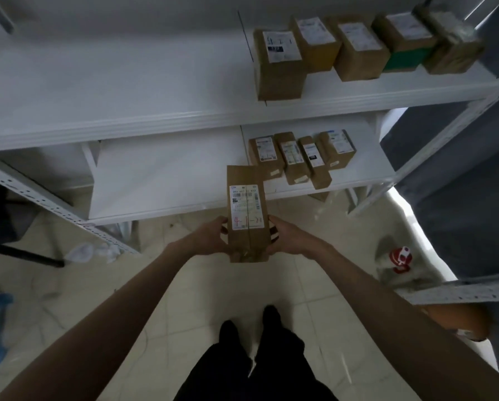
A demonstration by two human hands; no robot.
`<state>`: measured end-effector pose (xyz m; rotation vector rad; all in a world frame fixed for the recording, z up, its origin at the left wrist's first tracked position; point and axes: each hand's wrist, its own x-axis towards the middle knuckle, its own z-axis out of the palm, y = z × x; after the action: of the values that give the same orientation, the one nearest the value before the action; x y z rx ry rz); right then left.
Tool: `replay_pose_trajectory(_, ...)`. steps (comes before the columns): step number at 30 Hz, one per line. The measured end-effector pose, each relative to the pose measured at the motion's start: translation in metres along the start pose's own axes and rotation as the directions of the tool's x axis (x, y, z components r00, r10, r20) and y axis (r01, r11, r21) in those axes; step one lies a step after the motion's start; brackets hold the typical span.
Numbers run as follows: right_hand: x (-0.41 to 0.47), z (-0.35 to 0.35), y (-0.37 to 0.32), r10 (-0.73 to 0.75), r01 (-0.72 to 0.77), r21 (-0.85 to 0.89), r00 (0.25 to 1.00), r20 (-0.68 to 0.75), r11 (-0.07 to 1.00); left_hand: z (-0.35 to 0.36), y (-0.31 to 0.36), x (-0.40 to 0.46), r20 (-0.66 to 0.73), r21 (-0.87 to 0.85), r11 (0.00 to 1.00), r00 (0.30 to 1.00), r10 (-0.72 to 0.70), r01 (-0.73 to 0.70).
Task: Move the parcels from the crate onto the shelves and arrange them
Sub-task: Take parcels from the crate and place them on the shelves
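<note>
While both arms reach forward at frame centre, a tall brown parcel [247, 215] is held upright between the hands, its white label with red handwriting facing the camera. Left hand [213, 237] grips the parcel's left edge near the bottom, fingers curled round it; right hand [283, 237] clamps the right edge at the same height. The hands are apart, with the parcel between them.

Head view, shelving: the parcel hangs in the air over the tiled floor [213, 290], just in front of the lower shelf [161, 180]. On that shelf, right of centre, a row of four small parcels [300, 157] stands side by side, labels up. The upper shelf [121, 91] carries a row of five boxes [358, 47] at upper right; its left part is bare white board. The crate is not identifiable in this frame. Image is motion-blurred at the edges.

Judgement on step: placing, mid-task. The held parcel looks headed for the lower shelf, immediately left of the four-parcel row. To do it well: keep the two-sided grip low and even so the tall box does not tip; set its base flat on the board; slide it against the neighbouring parcel, front edges in line, label outward; release only once it stands steady. Risk: knocking the leftmost small parcel.
</note>
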<state>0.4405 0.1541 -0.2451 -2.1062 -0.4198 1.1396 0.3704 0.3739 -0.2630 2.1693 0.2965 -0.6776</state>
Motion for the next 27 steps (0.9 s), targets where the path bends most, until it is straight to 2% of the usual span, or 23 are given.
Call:
replay_pose_trajectory(12,0.165,-0.083,0.046,0.056,-0.057,0.036,0.998,0.017,0.998,-0.004,-0.003,0.171,-0.121,-0.131,0.986,0.985,-0.123,0.107)
replay_pose_trajectory(22,0.278,-0.094,0.091,0.068,-0.067,0.094,0.998,-0.011,0.993,0.018,-0.049,0.289,-0.207,-0.209,0.966,0.958,-0.198,0.154)
replay_pose_trajectory(27,0.315,-0.094,0.101,0.061,-0.052,0.109,0.995,-0.081,0.993,0.02,-0.065,0.325,-0.234,-0.278,0.947,0.944,-0.232,0.164)
